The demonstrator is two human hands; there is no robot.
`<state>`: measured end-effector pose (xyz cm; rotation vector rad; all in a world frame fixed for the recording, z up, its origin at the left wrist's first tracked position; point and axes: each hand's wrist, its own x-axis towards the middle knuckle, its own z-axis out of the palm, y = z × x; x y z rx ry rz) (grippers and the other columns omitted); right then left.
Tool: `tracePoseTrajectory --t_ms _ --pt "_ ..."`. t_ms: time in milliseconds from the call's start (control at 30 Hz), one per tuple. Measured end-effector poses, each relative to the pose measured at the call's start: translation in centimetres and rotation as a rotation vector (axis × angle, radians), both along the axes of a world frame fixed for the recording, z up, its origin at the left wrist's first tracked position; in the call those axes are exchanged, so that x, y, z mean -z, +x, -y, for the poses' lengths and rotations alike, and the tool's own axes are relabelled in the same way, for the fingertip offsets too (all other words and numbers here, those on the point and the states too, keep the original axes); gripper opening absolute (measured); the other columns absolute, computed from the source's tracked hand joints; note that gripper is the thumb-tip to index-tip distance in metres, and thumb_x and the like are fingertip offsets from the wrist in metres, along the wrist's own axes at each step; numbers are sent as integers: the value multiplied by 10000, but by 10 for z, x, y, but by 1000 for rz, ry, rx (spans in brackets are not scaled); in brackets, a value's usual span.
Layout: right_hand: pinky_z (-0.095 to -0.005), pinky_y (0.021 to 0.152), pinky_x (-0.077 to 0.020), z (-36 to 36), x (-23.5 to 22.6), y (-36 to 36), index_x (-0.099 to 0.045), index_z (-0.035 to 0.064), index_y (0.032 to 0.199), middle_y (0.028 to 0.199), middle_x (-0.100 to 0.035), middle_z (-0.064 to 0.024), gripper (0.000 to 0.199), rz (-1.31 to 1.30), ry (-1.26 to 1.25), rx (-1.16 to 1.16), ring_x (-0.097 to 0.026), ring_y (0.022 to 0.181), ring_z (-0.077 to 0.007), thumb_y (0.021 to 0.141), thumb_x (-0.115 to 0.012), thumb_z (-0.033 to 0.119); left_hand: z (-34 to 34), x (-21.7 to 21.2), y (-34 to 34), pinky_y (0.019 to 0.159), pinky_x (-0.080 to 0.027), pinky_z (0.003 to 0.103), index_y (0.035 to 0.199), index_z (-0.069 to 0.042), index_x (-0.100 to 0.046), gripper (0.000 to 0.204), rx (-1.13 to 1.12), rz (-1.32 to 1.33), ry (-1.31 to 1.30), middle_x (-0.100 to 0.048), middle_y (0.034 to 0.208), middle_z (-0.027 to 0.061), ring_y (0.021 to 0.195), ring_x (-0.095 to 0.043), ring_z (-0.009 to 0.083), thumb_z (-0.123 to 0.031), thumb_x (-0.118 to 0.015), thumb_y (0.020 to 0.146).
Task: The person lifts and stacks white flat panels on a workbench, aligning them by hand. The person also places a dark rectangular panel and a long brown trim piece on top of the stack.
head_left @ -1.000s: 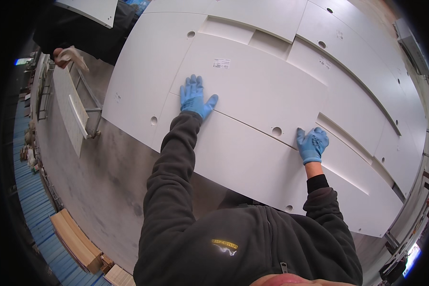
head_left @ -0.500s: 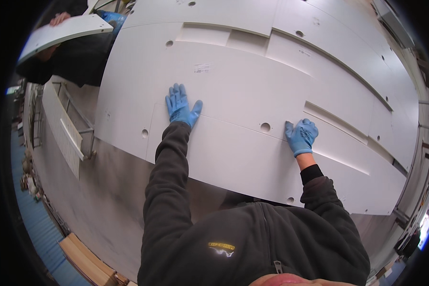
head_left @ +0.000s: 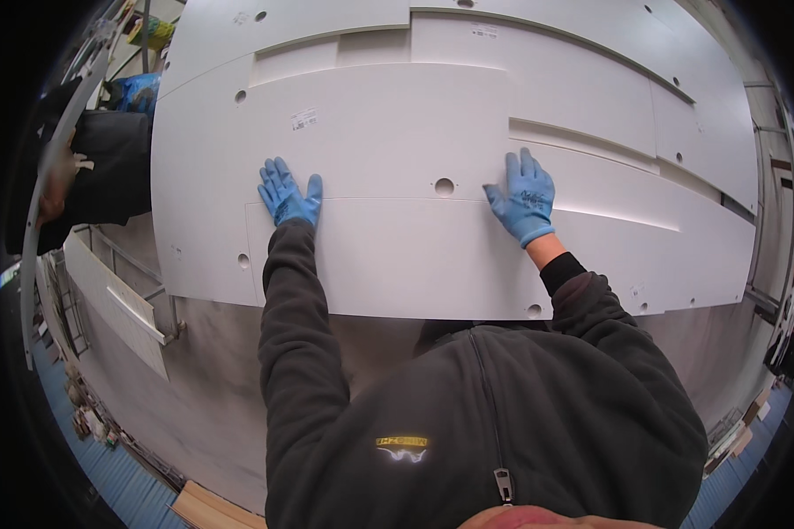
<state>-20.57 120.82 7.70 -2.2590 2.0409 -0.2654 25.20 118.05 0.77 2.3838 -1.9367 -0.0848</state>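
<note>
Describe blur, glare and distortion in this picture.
All in the head view: white panels look bowed and corners go black; far left, a co-worker's hand looks blurred; the left hand and right hand look sharper; the jacket emblem shines brightly.

L hand (head_left: 290,196) & R hand (head_left: 527,201) on panels (head_left: 379,256), hole (head_left: 444,187) btwn, co-worker (head_left: 115,163) far L.

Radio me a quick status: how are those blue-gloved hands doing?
Left hand open, flat on white panels. Right hand open too, over the panels, grasping nothing. Round hole between hands. Co-worker off left, apart from both hands.
</note>
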Motion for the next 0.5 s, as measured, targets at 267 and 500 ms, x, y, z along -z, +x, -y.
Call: tracePoseTrajectory --t_ms 267,500 --pt "-587 1211 -221 -48 22 -8 -536 25 1390 1652 -289 -231 657 101 37 -243 -282 1524 -383 931 -555 495 -20 -17 -80 1267 -100 527 1587 -65 -360 867 139 45 -130 -230 1690 180 1573 -163 367 -576 -574 920" --pt "-564 1232 -192 -51 24 -11 -549 8 1385 1647 -294 -238 644 103 17 -236 -279 1529 -376 950 -548 482 -54 -29 -182 1273 10 528 1638 -40 -166 1037 279 -141 26 -121 1713 195 1594 -53 352 -624 -578 886"
